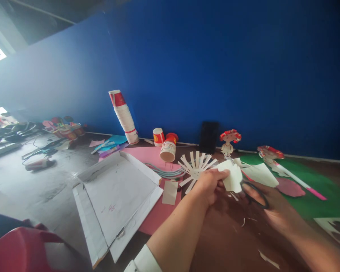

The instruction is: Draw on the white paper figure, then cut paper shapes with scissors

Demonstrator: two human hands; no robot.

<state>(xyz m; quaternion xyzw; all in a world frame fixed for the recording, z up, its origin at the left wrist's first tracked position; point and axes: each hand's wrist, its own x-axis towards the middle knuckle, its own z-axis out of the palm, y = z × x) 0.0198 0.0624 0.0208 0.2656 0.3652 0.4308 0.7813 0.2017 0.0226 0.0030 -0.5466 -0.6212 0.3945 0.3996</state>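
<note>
Pinched between the thumb and fingers of my left hand [211, 185] is a cream paper piece [234, 176] with a curved right edge. My right hand [263, 200] has its fingers in the black handles of a pair of scissors [256, 194], whose blades are at the paper's lower right and mostly hidden. Just behind my left hand lies a white paper fringe [197, 164] with spread strips. Small paper scraps [243, 222] are scattered on the brown table below the hands.
A cardboard box lid [119, 196] lies left on pink paper [154, 219]. Behind it leans a tall stack of paper cups [124, 119]. A black phone [209, 136] and a paper figure [229, 141] stand by the blue partition [215, 68]. Green paper [325, 189] lies right.
</note>
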